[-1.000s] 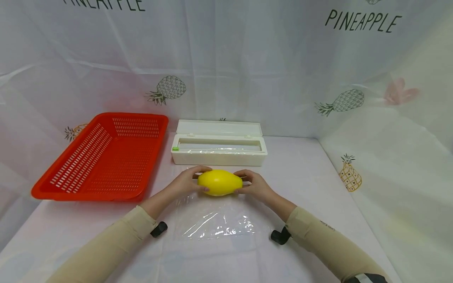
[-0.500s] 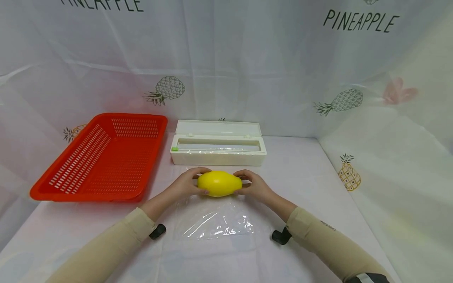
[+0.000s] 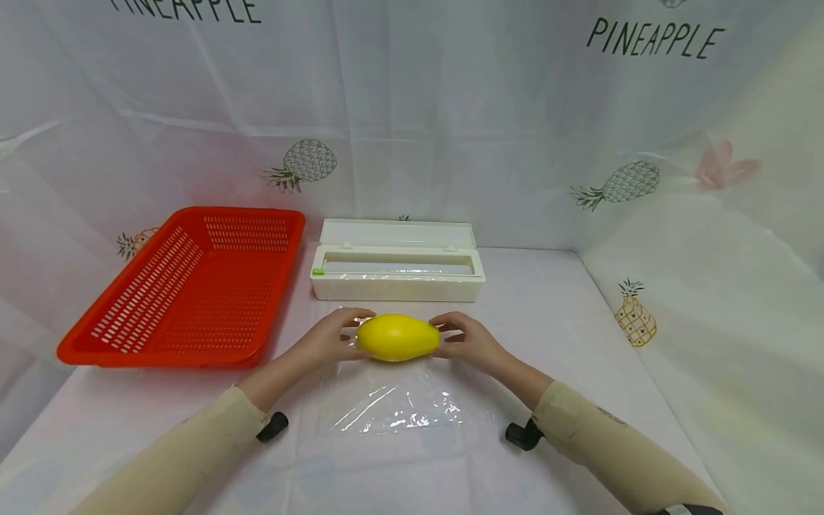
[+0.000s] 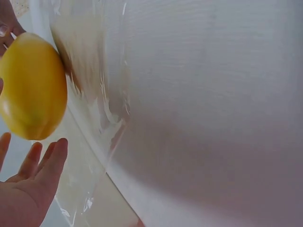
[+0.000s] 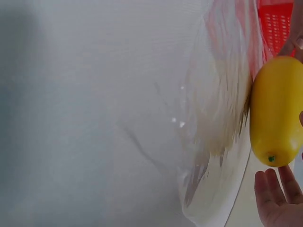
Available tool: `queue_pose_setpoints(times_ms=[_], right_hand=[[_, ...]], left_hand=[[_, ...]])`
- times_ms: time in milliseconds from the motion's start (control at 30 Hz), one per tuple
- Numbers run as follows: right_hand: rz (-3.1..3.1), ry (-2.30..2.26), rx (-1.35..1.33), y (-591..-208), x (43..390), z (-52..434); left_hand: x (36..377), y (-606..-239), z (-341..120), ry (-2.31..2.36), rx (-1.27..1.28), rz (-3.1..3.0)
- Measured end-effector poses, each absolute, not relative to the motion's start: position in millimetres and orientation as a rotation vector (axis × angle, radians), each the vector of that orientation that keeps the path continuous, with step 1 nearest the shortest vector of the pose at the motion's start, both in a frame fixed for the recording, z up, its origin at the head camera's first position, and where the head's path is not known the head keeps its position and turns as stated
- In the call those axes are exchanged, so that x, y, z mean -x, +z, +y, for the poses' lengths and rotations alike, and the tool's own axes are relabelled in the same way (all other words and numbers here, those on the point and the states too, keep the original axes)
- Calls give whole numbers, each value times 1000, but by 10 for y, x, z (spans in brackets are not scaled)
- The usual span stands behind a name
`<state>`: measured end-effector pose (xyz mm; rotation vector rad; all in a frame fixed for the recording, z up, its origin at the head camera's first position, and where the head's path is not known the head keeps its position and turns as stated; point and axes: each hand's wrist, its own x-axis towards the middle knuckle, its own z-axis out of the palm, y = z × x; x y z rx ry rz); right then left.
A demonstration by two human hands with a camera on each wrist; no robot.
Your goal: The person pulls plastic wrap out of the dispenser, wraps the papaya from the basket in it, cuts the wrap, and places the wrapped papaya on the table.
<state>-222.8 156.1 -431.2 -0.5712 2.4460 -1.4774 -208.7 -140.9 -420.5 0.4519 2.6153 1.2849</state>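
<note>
A smooth yellow oval fruit, melon-like (image 3: pixel 398 337), lies on its side on a sheet of clear plastic wrap (image 3: pixel 394 409) in the middle of the table. At its left end my left hand (image 3: pixel 330 337) has its fingers spread; the left wrist view shows a small gap between those fingers and the fruit (image 4: pixel 34 87). My right hand (image 3: pixel 468 342) flanks the other end, fingertips right at the skin. A small green stem spot shows on that end of the fruit (image 5: pixel 276 118) in the right wrist view, above the fingers of the right hand (image 5: pixel 278 198).
Behind the fruit stands a white plastic-wrap dispenser (image 3: pixel 398 290), its lid (image 3: pixel 397 233) raised and a green slider at its left end. A red perforated basket (image 3: pixel 212 307) sits at the left. Patterned cloth (image 3: pixel 450 143) hangs along the back and right side.
Both hands have loosened from the fruit and drawn slightly outward, left hand to the left and right hand to the right. The fruit sits slightly lower in the head view.
</note>
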Motion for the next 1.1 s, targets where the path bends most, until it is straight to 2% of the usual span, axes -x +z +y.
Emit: queue_pose_setpoints(times_ms=[133,300,533,700,1100], right_hand=[[2486,-1422,649,-4284,2169,1658],[2448,-1271,783,-4256,2068,1869],[2275,-1020,840,-4298,1895,2125],[2263,-916,883,-4369,1838,2241],[2276,-734,1200,-4523,1829,2273]], left_hand=[[1992,-4201,-1480,1243,-541,2680],[1761,-4213,-1593,1148,-770,2771],[1480,-4310,-1723,964,-962,2569],[1392,-4373,-1764,886,-1033,2461],[1309,-4434,-1749,741,-1049,2419]])
